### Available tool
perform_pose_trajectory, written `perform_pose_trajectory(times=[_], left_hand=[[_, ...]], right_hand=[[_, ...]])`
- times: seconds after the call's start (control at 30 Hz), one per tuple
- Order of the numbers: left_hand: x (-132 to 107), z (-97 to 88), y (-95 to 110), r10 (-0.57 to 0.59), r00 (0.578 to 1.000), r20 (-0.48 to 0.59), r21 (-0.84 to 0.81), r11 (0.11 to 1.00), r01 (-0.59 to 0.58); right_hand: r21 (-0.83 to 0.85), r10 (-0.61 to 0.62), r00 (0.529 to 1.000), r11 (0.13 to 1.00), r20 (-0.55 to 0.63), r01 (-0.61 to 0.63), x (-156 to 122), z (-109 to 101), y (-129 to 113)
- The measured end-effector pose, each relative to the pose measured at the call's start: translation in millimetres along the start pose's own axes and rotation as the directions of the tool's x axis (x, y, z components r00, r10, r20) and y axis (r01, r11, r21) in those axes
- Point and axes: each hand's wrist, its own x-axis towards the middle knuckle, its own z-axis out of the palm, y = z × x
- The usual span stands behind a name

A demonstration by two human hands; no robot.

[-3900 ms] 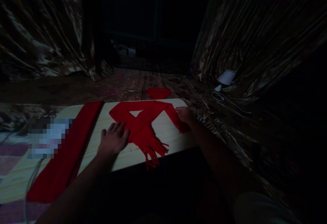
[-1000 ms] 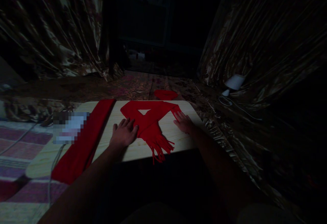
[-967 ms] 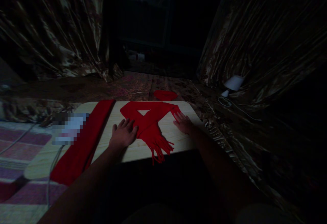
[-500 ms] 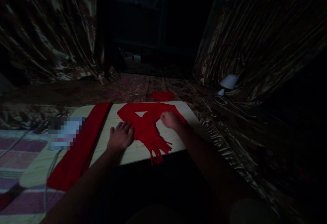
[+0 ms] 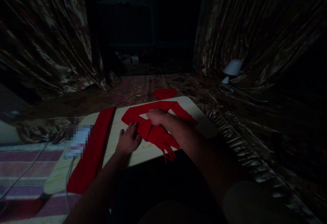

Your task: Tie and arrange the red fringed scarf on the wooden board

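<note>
A red fringed scarf lies folded into a triangle-like loop on a pale wooden board. My left hand rests flat and open on the board, fingertips touching the scarf's left crossing. My right hand reaches across the middle of the scarf, fingers curled over the cloth near the loop's opening. The fringe hangs over the board's near edge. The room is very dim.
A second red scarf lies stretched along the board's left side. A small red cloth piece sits beyond the board. A white lamp with a cord stands at right. Shiny patterned curtains hang on both sides. A blurred patch with a cable lies at left.
My right hand left the scarf's right end, closed, and moved left onto the middle of the scarf. The left hand stayed flat in place. The view shifted.
</note>
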Motion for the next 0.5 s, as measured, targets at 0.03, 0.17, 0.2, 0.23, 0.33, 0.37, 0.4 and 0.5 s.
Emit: perform_pose_trajectory(times=[0.03, 0.17, 0.2, 0.23, 0.33, 0.37, 0.4, 0.5], left_hand=[[0, 0.8, 0, 0.010, 1.000, 0.004, -0.009, 1.000, -0.010], [0, 2.9, -2, 0.019, 1.000, 0.006, -0.024, 1.000, -0.019], [1, 3.0, -2, 0.022, 1.000, -0.002, -0.021, 1.000, -0.022], [1, 3.0, -2, 0.026, 1.000, -0.012, -0.018, 0.999, -0.027], [2, 2.7, -2, 0.042, 0.998, -0.047, -0.004, 0.999, -0.043], [2, 2.7, -1, 0.048, 0.997, -0.057, -0.001, 0.999, -0.048], [2, 2.9, -1, 0.053, 0.996, -0.067, 0.000, 0.999, -0.054], [4, 5.3, -3, 0.064, 0.992, -0.107, -0.005, 0.998, -0.065]], right_hand=[[0.034, 0.020, 1.000, 0.999, -0.016, -0.020, -2, -1, 0], [0.177, 0.094, 0.990, 0.981, -0.108, -0.074, -13, -8, -4], [0.210, 0.099, 0.986, 0.975, -0.134, -0.069, -16, -11, -5], [0.245, 0.091, 0.984, 0.968, -0.154, -0.051, -20, -14, -7], [0.333, -0.065, 0.996, 0.939, -0.066, 0.083, -36, -26, -13], [0.356, -0.146, 0.989, 0.925, 0.021, 0.129, -42, -29, -15], [0.378, -0.220, 0.969, 0.912, 0.116, 0.161, -49, -32, -17], [0.400, -0.336, 0.877, 0.897, 0.342, 0.188, -67, -33, -20]])
